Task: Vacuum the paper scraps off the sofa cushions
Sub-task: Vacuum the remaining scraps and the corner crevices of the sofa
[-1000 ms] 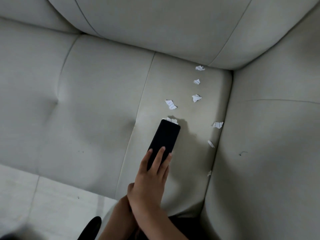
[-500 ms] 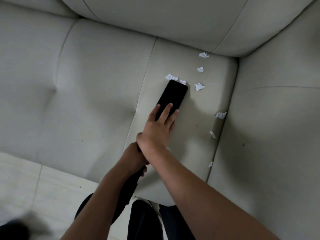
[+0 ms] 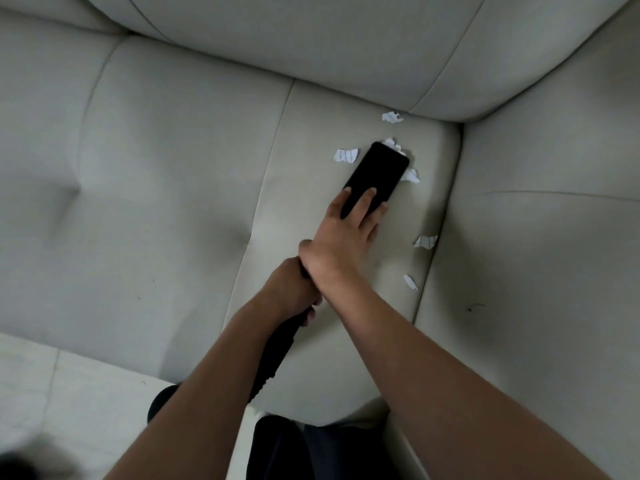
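A flat black vacuum nozzle (image 3: 375, 176) lies on the cream seat cushion (image 3: 180, 174) near the sofa's back right corner. My right hand (image 3: 341, 239) rests on the nozzle's near end, fingers stretched over its top. My left hand (image 3: 294, 292) grips the black tube (image 3: 273, 355) just behind it. White paper scraps lie around the nozzle: one scrap at its left (image 3: 345, 155), one at its tip (image 3: 393, 143), one at its right edge (image 3: 411, 175). Another scrap (image 3: 392, 116) sits by the backrest seam. Two more scraps (image 3: 426, 241) (image 3: 410, 281) lie along the armrest seam.
The backrest (image 3: 311, 39) closes the far side and the padded armrest (image 3: 536, 254) the right. Pale floor tiles (image 3: 52, 386) show at lower left, with a blurred dark shape (image 3: 14, 465) in the corner. My dark-clothed legs (image 3: 294, 448) stand against the sofa's front edge.
The nozzle has slid farther toward the back right corner, both hands moving with it. It passed the scrap now at its left and reached the scraps near the backrest.
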